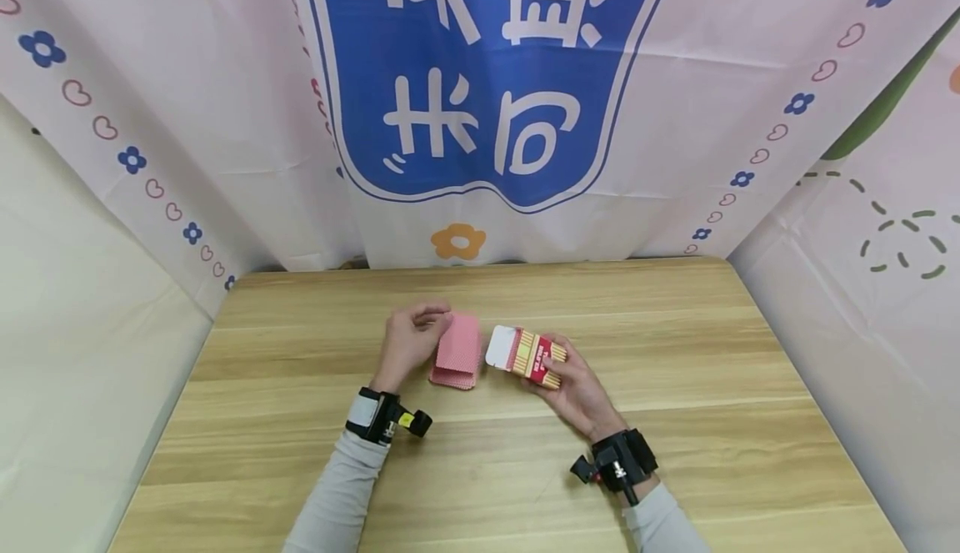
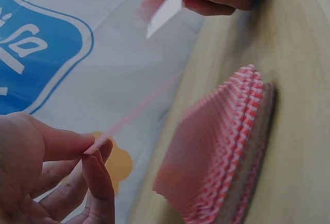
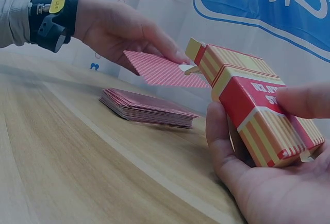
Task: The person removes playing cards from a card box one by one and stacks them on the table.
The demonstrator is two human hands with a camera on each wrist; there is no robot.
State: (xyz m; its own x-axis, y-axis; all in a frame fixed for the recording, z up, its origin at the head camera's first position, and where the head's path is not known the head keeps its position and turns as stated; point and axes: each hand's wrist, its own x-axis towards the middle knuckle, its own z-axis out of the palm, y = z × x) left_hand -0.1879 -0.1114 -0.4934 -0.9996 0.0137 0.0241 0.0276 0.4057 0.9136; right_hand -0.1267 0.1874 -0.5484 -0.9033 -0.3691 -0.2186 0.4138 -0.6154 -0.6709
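My left hand (image 1: pixel 411 344) pinches a red-patterned playing card (image 3: pixel 164 70) between thumb and fingertips, edge-on in the left wrist view. The card hangs a little above a stack of playing cards (image 3: pixel 147 108) that lies face down on the table. In the left wrist view the stack (image 2: pixel 211 147) has slightly fanned edges. My right hand (image 1: pixel 577 390) holds a red and yellow striped card box (image 3: pixel 258 103), thumb on its front and fingers beneath. The box's white flap (image 1: pixel 502 346) stands open toward the stack, and a red-patterned card edge shows at its mouth.
The wooden table (image 1: pixel 525 486) runs back to a hanging white cloth (image 1: pixel 300 228) with a blue emblem. Pale cloth walls (image 1: pixel 82 353) stand on both sides. A strapped camera (image 1: pixel 390 417) sits on the left wrist, another (image 1: pixel 618 461) on the right.
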